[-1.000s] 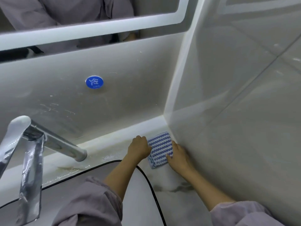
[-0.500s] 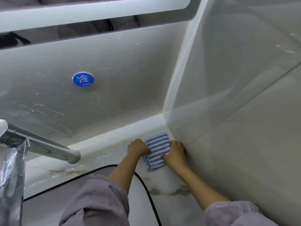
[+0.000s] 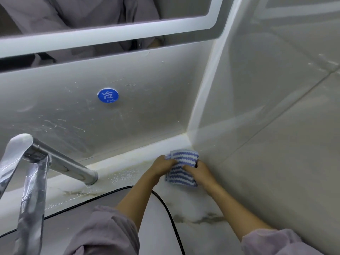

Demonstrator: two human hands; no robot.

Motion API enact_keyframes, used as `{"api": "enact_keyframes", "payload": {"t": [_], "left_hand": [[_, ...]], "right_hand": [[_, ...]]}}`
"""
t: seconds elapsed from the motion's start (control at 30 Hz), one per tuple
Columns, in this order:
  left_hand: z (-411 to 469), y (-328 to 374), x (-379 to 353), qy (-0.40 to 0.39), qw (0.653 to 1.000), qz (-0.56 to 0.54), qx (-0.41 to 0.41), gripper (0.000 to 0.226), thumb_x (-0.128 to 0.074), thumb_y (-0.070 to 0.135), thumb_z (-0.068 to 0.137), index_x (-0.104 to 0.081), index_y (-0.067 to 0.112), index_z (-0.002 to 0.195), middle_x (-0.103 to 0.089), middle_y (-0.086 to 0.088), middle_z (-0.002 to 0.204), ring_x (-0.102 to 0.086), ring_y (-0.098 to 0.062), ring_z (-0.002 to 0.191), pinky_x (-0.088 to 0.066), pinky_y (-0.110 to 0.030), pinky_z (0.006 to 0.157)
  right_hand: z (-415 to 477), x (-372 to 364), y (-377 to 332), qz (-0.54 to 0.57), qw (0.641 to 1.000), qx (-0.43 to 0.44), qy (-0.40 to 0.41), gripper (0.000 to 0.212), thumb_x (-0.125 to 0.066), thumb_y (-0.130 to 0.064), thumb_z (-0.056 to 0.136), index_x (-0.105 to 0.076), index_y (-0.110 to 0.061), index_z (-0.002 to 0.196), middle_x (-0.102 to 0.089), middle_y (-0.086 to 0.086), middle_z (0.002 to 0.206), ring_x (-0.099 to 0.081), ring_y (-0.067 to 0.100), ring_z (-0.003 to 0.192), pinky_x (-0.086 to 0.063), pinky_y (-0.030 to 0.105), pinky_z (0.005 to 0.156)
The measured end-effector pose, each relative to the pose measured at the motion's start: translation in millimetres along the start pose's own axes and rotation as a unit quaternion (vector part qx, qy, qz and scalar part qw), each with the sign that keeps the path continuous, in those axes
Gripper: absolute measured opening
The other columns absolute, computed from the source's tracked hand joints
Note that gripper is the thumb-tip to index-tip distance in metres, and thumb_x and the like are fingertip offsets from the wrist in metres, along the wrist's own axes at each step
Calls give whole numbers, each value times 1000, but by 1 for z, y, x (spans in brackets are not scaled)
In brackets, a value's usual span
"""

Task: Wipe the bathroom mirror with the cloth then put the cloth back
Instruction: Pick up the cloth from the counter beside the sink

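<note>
Two hands hold the blue-striped cloth (image 3: 182, 169) right of the faucet (image 3: 55, 162).
The left hand (image 3: 161, 166) clutches its left edge, the right hand (image 3: 199, 172) its right side; the cloth lies bunched on the counter (image 3: 198, 210), well right of the faucet.

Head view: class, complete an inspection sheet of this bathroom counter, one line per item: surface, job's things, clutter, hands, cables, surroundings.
Surface: marble counter, with wet patches near the chrome tap.
Job's things: blue-and-white striped cloth in the counter's back right corner; mirror above, on the back wall.
Clutter: nothing seen.
Hands: left hand grips the cloth's left edge; right hand grips its right side.
Cables: nothing seen; the black curve looks like the basin rim.
Surroundings: round blue cold sticker on the smeared back wall; glossy tiled side wall on the right.
</note>
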State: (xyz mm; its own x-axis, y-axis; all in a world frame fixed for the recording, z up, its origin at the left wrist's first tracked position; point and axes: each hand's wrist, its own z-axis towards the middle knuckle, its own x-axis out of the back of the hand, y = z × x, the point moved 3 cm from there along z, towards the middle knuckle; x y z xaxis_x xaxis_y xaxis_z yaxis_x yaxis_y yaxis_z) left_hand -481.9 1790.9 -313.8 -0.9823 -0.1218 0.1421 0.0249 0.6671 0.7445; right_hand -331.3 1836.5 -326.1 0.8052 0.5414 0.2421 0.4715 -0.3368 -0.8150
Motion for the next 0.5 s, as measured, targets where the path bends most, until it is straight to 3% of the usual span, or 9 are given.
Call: {"api": "enact_keyframes", "payload": {"t": [0.13,0.27,0.37,0.5], "left_hand": [[-21,15,11,35,997,-27,-57,16,-60,28,90,-59,16,101,-65,-7,106,-63,-24,96,-53,-40,88],[-50,33,25,61,993,-41,-96,26,-66,31,87,-61,16,109,-67,-1,102,-64,-13,87,-52,-22,67],[-77,42,35,83,988,-37,-123,19,-68,29,86,-64,18,100,-69,5,93,-65,-8,81,-50,-18,60],[-115,48,44,66,985,-65,-149,23,-73,25,81,-68,14,100,-73,-5,98,-70,-20,91,-57,-32,78]], "right_hand": [[-17,5,-24,88,995,20,-33,20,-71,-16,86,-64,-27,101,-73,-5,95,-72,12,83,-57,23,69],[-37,6,-43,146,988,0,-48,23,-72,-18,85,-66,-14,107,-75,6,97,-73,24,86,-60,34,72],[-57,4,-58,189,979,-6,-80,17,-70,-17,87,-67,-8,101,-76,7,91,-73,23,81,-58,30,62],[-86,2,-80,213,972,19,-99,21,-68,-17,88,-66,-4,105,-75,10,95,-73,27,85,-58,33,66]]}}
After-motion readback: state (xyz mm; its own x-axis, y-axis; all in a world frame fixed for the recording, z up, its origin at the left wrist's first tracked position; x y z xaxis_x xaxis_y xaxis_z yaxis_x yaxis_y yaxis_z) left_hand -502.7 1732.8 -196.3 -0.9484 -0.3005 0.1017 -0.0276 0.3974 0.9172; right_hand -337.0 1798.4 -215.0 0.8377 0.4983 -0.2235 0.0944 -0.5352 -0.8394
